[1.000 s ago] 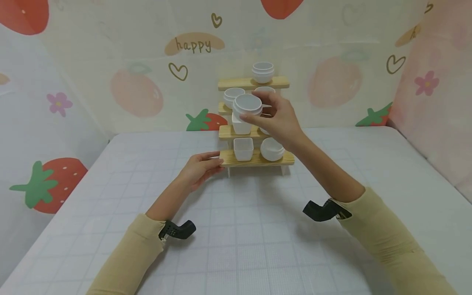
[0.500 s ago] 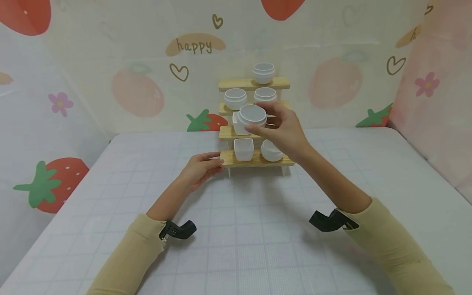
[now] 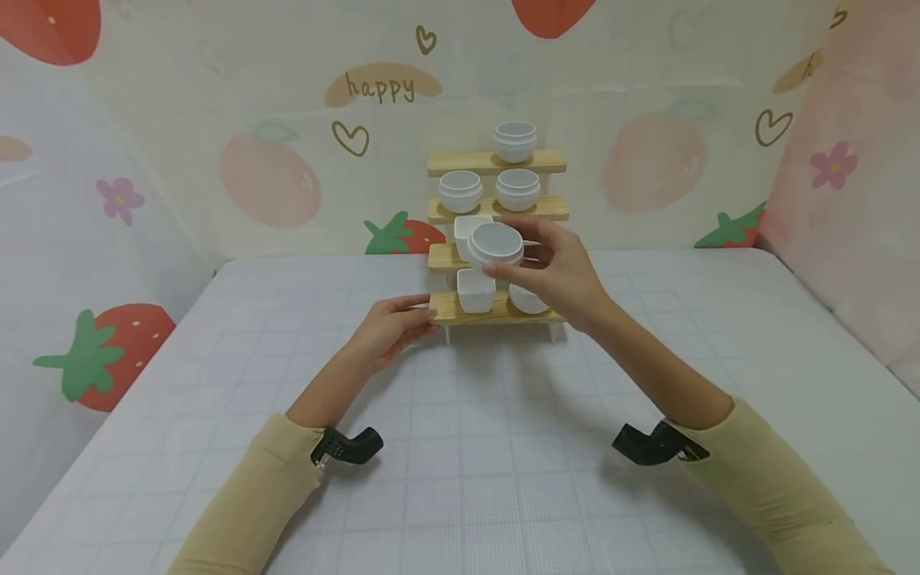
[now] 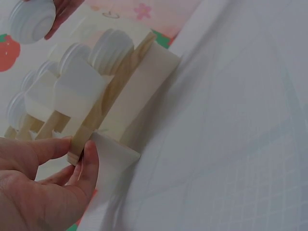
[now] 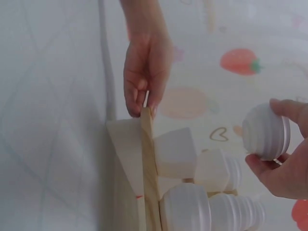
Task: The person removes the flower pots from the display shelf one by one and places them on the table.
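Note:
My right hand [image 3: 564, 271] holds a round white bowl [image 3: 496, 246] by its rim between thumb and fingers, in front of a tiered wooden stand [image 3: 496, 164]. In the right wrist view the bowl [image 5: 264, 131] is apart from the shelves. My left hand [image 3: 391, 329] pinches the left end of the lowest board [image 4: 111, 94], thumb above and fingers below. On that board stand a square white cup [image 3: 476, 291] and a round bowl [image 3: 527, 299], partly covered by my right hand. Another square cup [image 3: 470, 224] on the tier above is partly hidden behind the held bowl.
Two round bowls [image 3: 460, 192] stand on the second tier from the top, and one bowl [image 3: 514, 142] on the topmost board. White supports [image 4: 115, 154] carry the stand on a table [image 3: 460, 447] with a checked cloth. A printed curtain [image 3: 273, 72] hangs close behind.
My right hand has lowered the bowl and brought it slightly to the right, from the second tier's height to just above the lowest board. My left hand stays on the board.

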